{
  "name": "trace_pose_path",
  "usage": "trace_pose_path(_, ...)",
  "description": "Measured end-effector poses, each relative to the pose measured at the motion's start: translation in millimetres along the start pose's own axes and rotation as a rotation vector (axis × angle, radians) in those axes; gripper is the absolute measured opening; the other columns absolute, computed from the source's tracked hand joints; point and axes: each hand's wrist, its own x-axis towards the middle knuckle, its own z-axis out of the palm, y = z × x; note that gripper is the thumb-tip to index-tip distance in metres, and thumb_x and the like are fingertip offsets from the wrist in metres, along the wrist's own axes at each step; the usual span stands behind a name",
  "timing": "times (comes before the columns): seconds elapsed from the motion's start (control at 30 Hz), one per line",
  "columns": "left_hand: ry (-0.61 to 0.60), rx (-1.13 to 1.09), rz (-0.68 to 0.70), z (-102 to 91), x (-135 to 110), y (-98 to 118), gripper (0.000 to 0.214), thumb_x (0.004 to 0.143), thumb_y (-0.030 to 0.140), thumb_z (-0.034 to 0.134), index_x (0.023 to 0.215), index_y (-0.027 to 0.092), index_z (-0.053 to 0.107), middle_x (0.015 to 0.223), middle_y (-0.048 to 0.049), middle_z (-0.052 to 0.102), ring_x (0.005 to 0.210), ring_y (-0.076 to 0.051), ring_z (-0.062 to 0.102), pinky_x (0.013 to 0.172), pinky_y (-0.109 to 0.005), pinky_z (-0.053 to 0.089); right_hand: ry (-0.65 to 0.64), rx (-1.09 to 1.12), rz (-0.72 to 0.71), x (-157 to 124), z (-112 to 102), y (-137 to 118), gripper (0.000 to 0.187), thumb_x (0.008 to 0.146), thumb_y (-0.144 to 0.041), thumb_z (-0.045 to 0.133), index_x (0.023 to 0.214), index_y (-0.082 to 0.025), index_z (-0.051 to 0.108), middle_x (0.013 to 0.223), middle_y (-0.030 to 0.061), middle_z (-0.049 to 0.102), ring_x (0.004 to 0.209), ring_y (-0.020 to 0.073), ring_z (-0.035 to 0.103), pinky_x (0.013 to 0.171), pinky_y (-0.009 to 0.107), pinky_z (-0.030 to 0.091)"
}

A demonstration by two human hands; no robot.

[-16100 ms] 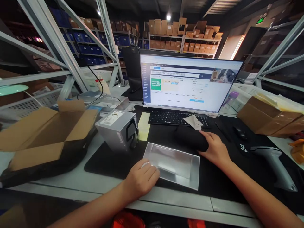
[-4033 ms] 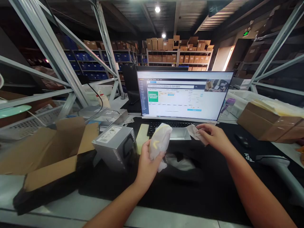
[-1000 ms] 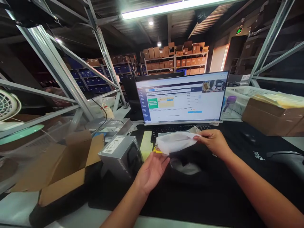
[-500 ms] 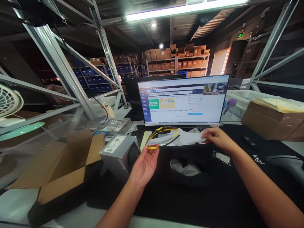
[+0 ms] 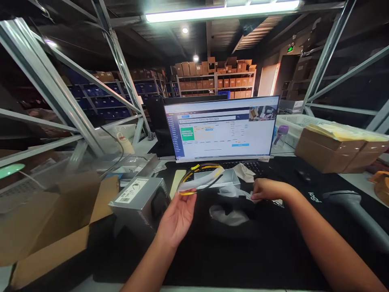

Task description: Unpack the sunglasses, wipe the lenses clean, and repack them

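My left hand [image 5: 180,217] pinches the lower left end of a curved black-and-yellow band [image 5: 199,167], which looks like a headphone headband. White wrapping partly covers the inside of its curve. To the right, my right hand [image 5: 267,190] is closed on a thin white wrapping sheet [image 5: 232,191] just above the black mat. Behind the band lies an open shallow grey tray [image 5: 232,178], partly hidden. Translucent plastic wrapping [image 5: 229,215] lies on the mat between my forearms. A grey box with a headphone picture [image 5: 141,200] stands left of my left hand.
An open cardboard box [image 5: 57,227] is at the left. A monitor [image 5: 221,129] and keyboard [image 5: 255,166] stand ahead. At the right are a mouse [image 5: 303,176], a barcode scanner [image 5: 346,198] and a cardboard box of envelopes [image 5: 331,150]. Metal rack posts flank the desk.
My right hand has drawn the white wrapping sheet down and away from the band, baring the grey tray and a pale pouch-like piece behind. The view has shifted right; my left hand keeps its pinch.
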Motion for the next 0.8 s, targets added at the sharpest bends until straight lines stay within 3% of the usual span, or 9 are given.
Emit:
trace_pose_path(0.07, -0.016, 0.008, -0.011, -1.0, -0.4, -2.1, 0.043, 0.101, 0.009, 0.029, 0.123, 0.018, 0.065, 0.097, -0.0087, 0.077, 0.093, -0.014, 0.074, 0.088, -0.026, 0.060, 0.144, 0.022, -0.068, -10.2, -6.6, -11.1, 0.022, 0.068, -0.043, 0.077, 0.064, -0.021, 0.077, 0.080, 0.0072, 0.071, 0.076, 0.0229, 0.063, 0.070, 0.031, 0.048)
trace_pose_path(0.13, -0.042, 0.027, -0.022, -3.7, -1.2, -5.3, 0.040, 0.101, 0.010, 0.033, 0.127, 0.019, 0.063, 0.098, -0.0085, 0.077, 0.094, -0.014, 0.074, 0.089, -0.025, 0.059, 0.251, 0.178, -0.168, -17.4, -3.0, -30.2, 0.028, 0.072, -0.048, 0.077, 0.086, -0.024, 0.080, 0.100, 0.0091, 0.072, 0.096, 0.0284, 0.064, 0.084, 0.036, 0.049)
trace_pose_path(0.17, -0.062, 0.044, -0.029, -5.5, -1.7, -7.4, 0.038, 0.101, 0.010, 0.037, 0.127, 0.019, 0.063, 0.099, -0.0082, 0.076, 0.095, -0.014, 0.074, 0.090, -0.025, 0.059, 0.248, 0.313, -0.225, -18.8, 3.6, -41.8, 0.034, 0.074, -0.050, 0.076, 0.098, -0.025, 0.078, 0.105, 0.0090, 0.072, 0.101, 0.0289, 0.063, 0.089, 0.038, 0.049)
trace_pose_path(0.23, -0.117, 0.089, -0.045, -9.2, -2.8, -12.1, 0.031, 0.098, 0.012, 0.048, 0.123, 0.021, 0.065, 0.101, -0.0072, 0.076, 0.097, -0.016, 0.073, 0.090, -0.026, 0.059, 0.123, 0.659, -0.332, -16.4, 24.5, -65.5, 0.043, 0.079, -0.053, 0.073, 0.111, -0.026, 0.073, 0.108, 0.0080, 0.071, 0.103, 0.0263, 0.064, 0.093, 0.040, 0.049)
trace_pose_path(0.33, -0.210, 0.174, -0.057, -12.3, -3.6, -18.8, 0.024, 0.087, 0.018, 0.070, 0.110, 0.023, 0.070, 0.103, -0.0042, 0.076, 0.099, -0.017, 0.072, 0.090, -0.027, 0.060, 0.051, 1.156, -0.442, -5.4, 57.9, -92.2, 0.038, 0.085, -0.053, 0.068, 0.109, -0.023, 0.070, 0.110, 0.0080, 0.071, 0.105, 0.0225, 0.063, 0.095, 0.038, 0.048)
trace_pose_path(0.43, -0.222, 0.271, -0.023, -11.7, -3.3, -22.8, 0.025, 0.074, 0.026, 0.084, 0.096, 0.022, 0.072, 0.098, -0.0010, 0.075, 0.091, -0.014, 0.072, 0.084, -0.023, 0.060, 0.078, 1.462, -0.396, 1.3, 71.1, -102.3, 0.032, 0.081, -0.049, 0.074, 0.096, -0.020, 0.071, 0.101, 0.0072, 0.073, 0.096, 0.0195, 0.066, 0.091, 0.034, 0.049)
trace_pose_path(0.53, -0.155, 0.400, 0.045, -9.6, -4.2, -24.5, 0.032, 0.066, 0.036, 0.088, 0.084, 0.018, 0.069, 0.085, 0.0006, 0.070, 0.071, -0.010, 0.067, 0.068, -0.018, 0.059, 0.064, 1.547, -0.332, -1.0, 64.2, -100.7, 0.034, 0.075, -0.050, 0.079, 0.082, -0.018, 0.068, 0.085, 0.0052, 0.073, 0.083, 0.0178, 0.068, 0.084, 0.033, 0.052)
trace_pose_path(0.63, -0.090, 0.534, 0.088, -8.2, -7.7, -24.0, 0.043, 0.062, 0.049, 0.088, 0.077, 0.015, 0.067, 0.080, 0.0010, 0.065, 0.050, -0.002, 0.050, 0.049, -0.015, 0.048, 0.082, 1.469, -0.307, -6.2, 51.2, -95.1, 0.038, 0.074, -0.052, 0.079, 0.074, -0.018, 0.063, 0.064, -0.0012, 0.064, 0.061, 0.0118, 0.061, 0.067, 0.026, 0.052)
trace_pose_path(0.8, -0.164, 0.664, 0.074, -8.8, -10.1, -15.6, 0.059, 0.042, 0.051, 0.095, 0.082, 0.015, 0.071, 0.083, -0.0019, 0.065, 0.050, -0.002, 0.045, 0.048, -0.016, 0.042, 0.071, 1.184, -0.309, -18.6, 28.0, -83.7, 0.042, 0.079, -0.058, 0.071, 0.082, -0.018, 0.064, 0.050, -0.0077, 0.048, 0.042, 0.0073, 0.041, 0.048, 0.022, 0.042)
